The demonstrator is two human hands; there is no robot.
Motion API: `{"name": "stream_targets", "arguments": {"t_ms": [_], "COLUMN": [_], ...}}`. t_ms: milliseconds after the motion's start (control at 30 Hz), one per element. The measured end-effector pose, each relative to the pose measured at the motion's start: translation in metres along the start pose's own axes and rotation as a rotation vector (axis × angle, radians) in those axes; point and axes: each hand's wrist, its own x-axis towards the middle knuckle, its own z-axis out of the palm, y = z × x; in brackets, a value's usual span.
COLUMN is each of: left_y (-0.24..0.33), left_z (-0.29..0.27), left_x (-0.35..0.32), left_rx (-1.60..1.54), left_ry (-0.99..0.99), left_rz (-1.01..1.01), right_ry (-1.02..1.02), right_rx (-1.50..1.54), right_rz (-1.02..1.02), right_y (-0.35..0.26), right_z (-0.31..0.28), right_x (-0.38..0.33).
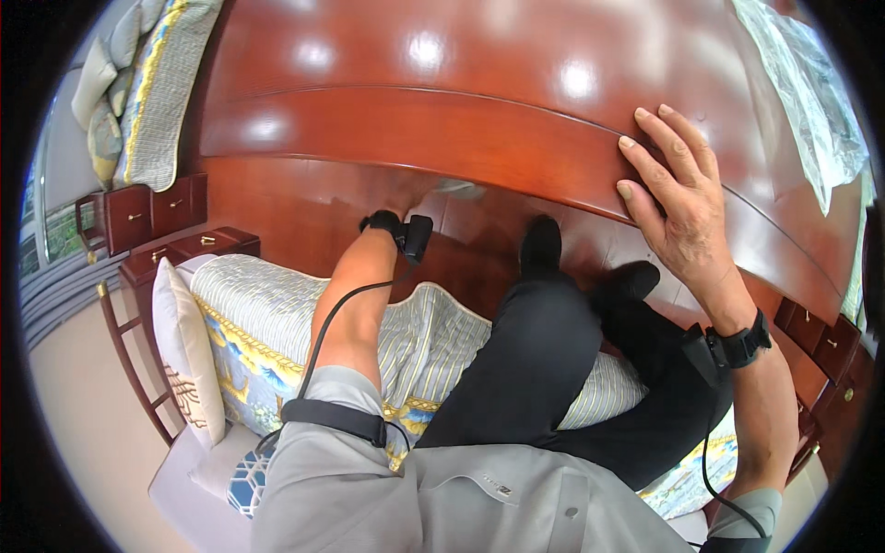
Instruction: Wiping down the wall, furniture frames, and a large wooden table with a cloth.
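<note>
In the head view, a large polished red-brown wooden headboard [442, 120] is filling the upper half of the picture, glossy enough to be throwing back several bright spots of light. Its top is curving in a broad arc, with a raised moulded rail running along the lower edge of that arc and a flatter panel dropping below it.

The right hand [678, 198] is lying flat on the rail, fingers [645, 152] spread and stretched out, released rather than clenched, palm pressing against the wood. A black band with a cable is sitting on that wrist.

The left hand [415, 198] is reaching in under the rail toward the lower panel of the headboard; it is mostly hidden there, so whether its fingers are clenched or released cannot be told. A pale cloth-like shape is showing just beside it, too blurred to identify. A black wrist device with a cable is running down that forearm.

The person is kneeling on a bed with a striped blue and yellow quilt [267, 313], dark trousers over it. A cream pillow [189, 355] is leaning at the left. A dark wooden nightstand [194, 244] is standing just beyond the pillow. Clear plastic sheeting [802, 83] is hanging at the upper right.
</note>
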Motion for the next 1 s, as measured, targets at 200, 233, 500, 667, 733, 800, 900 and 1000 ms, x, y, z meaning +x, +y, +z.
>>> {"name": "stream_targets", "arguments": {"t_ms": [200,233,500,667,733,800,900,1000], "left_y": [0.017,0.027,0.093,0.078,0.069,0.077,0.090,0.098], "left_z": [-0.078,-0.082,-0.098,-0.128,-0.160,-0.179,-0.180,-0.159], "left_x": [-0.037,-0.041,-0.064,-0.062,-0.065,-0.065,-0.066,-0.063], "left_rx": [-1.386,-1.394,-1.467,-1.350,-1.237,-1.270,-1.321,-1.206], "left_ry": [0.375,0.366,0.438,0.461,0.549,0.599,0.622,0.589], "left_rz": [-0.216,-0.213,-0.223,-0.203,-0.152,-0.164,-0.179,-0.145], "right_ry": [0.053,0.040,0.086,0.102,0.113,0.108,0.106,0.116], "right_rx": [0.000,-0.019,-0.015,0.003,0.001,-0.011,-0.020,-0.010], "right_rz": [-0.014,-0.002,-0.012,-0.001,-0.014,-0.007,0.001,0.003], "right_y": [-0.012,-0.009,0.000,0.001,0.000,0.003,0.006,0.004], "right_z": [0.002,0.004,0.005,0.007,0.008,0.007,0.008,0.010], "right_x": [0.007,0.003,-0.005,-0.005,-0.003,-0.007,-0.011,-0.012]}}
